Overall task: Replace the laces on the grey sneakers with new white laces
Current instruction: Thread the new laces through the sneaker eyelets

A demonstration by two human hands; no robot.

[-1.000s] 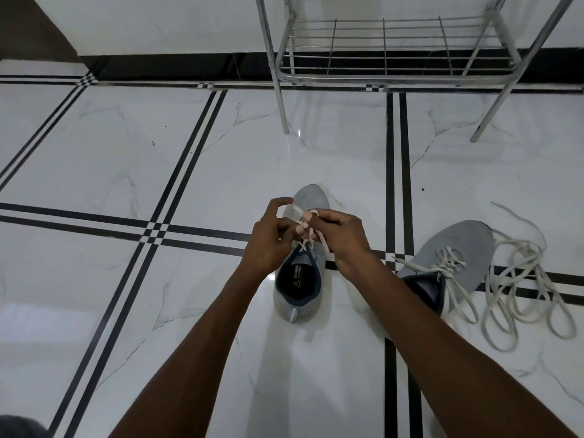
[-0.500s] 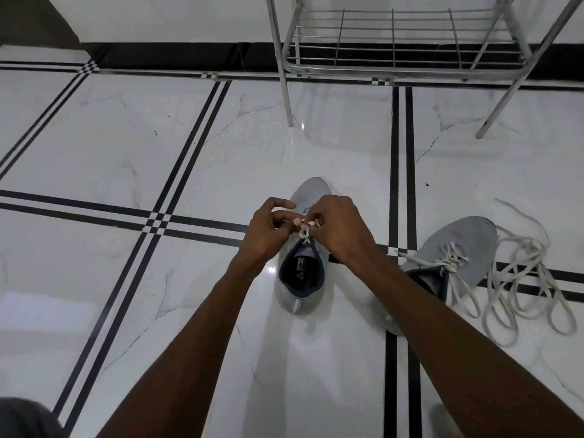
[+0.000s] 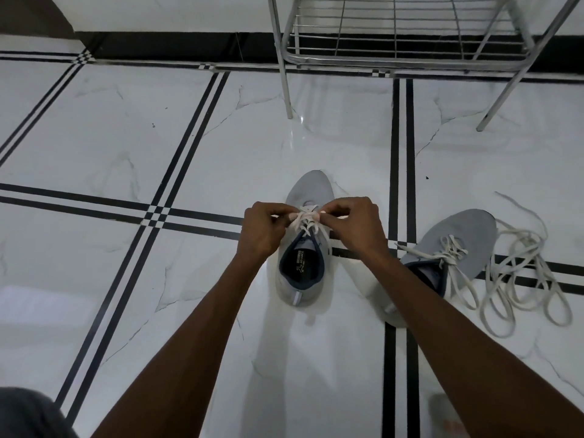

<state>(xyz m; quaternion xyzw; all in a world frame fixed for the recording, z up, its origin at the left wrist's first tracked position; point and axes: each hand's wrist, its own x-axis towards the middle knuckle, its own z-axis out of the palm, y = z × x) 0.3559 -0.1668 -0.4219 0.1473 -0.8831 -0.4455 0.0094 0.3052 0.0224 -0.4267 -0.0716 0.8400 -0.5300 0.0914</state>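
Both hands work over the centre sneaker (image 3: 308, 248), which stands on the white marble floor (image 3: 126, 137) toe toward 12 o'clock, heel toward 6.

Left hand (image 3: 264, 230): fingers curled, thumb and forefinger pinching the white lace (image 3: 305, 218) at the 9 o'clock side of the eyelet row.

Right hand (image 3: 354, 227): fingers curled, pinching the same lace at the 3 o'clock side. Lace runs between the two pinches across the upper, with crossings visible just below toward the collar. How much lace lies inside each fist: cannot tell.

Sneaker detail: grey knit upper, dark navy collar lining, printed insole visible through the opening, light pull tab at the heel.

Second grey sneaker (image 3: 455, 248) at 3 o'clock of the first, apart from it, toe pointing about 1 o'clock; heel partly hidden behind the right forearm. It carries a white lace (image 3: 452, 251) threaded through the eyelets, ends trailing loose toward 5 o'clock onto the floor.

Loose lace pile (image 3: 527, 279) at 3 o'clock of the second sneaker, just beside it, in open loops on the tile; off-white.

Metal wire rack (image 3: 395, 36) at 12 o'clock, against the wall; two of its legs stand on the floor. Floor has black double-line inlay forming a grid; one line passes under both sneakers.
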